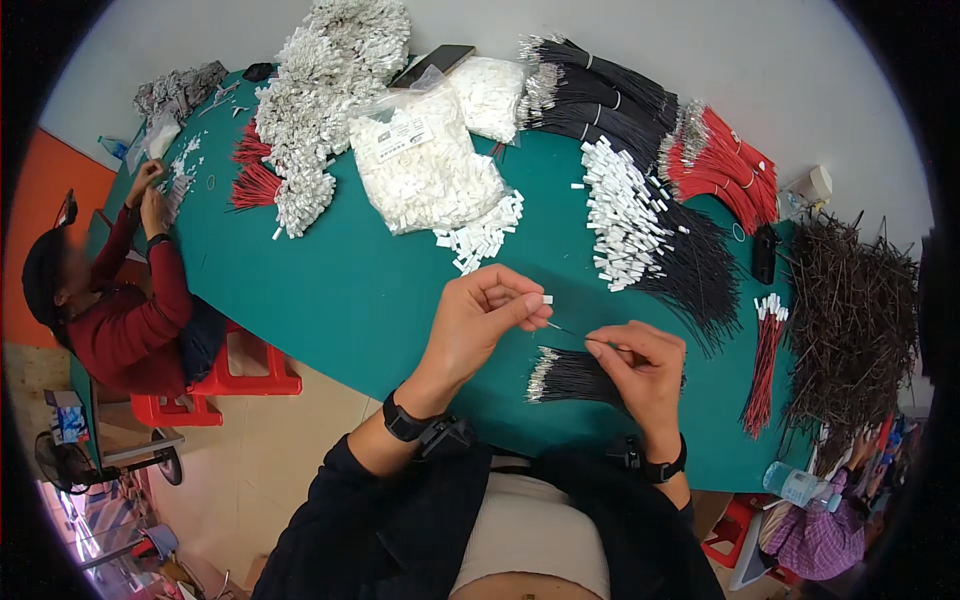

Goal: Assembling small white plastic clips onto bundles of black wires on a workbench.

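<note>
My left hand (478, 318) is closed, with a small white connector housing (547, 299) pinched between thumb and forefinger. My right hand (645, 372) pinches a thin black wire (568, 330), whose metal-tipped end points toward the left hand, just below the housing. The wire's tip and the housing look apart. Beneath my hands lies a bundle of black wires (578, 377), silvery terminals at its left end, partly covered by the right hand. Beyond them, loose white housings (483, 238) spill beside a clear bag of housings (425, 165).
On the green table (330, 290), black wires with white housings (625, 215) are heaped right of centre. Red wires (725, 165), a dark tangle of wires (850, 330) and a water bottle (795, 485) line the right. A co-worker (120, 310) sits at the left near red stools (245, 370).
</note>
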`<state>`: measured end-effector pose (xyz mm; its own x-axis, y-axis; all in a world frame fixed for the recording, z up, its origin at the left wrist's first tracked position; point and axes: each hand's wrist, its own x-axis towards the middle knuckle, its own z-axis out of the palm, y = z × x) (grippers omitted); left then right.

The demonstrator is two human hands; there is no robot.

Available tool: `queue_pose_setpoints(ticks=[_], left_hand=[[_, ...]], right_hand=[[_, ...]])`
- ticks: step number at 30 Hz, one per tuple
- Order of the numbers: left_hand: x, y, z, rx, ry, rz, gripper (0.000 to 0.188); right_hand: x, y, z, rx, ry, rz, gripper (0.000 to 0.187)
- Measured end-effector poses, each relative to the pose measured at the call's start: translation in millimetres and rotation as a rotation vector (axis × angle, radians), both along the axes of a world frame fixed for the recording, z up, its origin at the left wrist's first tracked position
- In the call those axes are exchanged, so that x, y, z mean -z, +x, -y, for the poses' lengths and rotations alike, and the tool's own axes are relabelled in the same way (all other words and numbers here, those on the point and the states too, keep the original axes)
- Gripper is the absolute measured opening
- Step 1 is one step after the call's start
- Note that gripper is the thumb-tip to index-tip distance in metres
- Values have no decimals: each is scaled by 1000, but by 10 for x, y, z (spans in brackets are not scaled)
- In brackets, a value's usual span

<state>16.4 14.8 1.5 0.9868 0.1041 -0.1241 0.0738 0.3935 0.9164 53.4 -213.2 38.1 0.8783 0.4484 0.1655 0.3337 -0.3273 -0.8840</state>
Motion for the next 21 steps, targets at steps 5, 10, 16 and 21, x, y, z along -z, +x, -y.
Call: queue_pose_setpoints(ticks=[5, 10, 16, 21], left_hand=[[-7, 2, 6, 11, -51, -18, 9], [33, -18, 19, 14, -128, 8, 12], [10, -50, 38, -2, -128, 9, 15], [-61, -69, 37, -9, -92, -26, 15]], right_hand=[[-8, -15, -66, 41, 20, 105, 14], [-24, -8, -118, 114, 88, 128, 16], [-52, -4, -120, 98, 35, 227, 17], [-33, -14, -155, 113, 41, 247, 16]])
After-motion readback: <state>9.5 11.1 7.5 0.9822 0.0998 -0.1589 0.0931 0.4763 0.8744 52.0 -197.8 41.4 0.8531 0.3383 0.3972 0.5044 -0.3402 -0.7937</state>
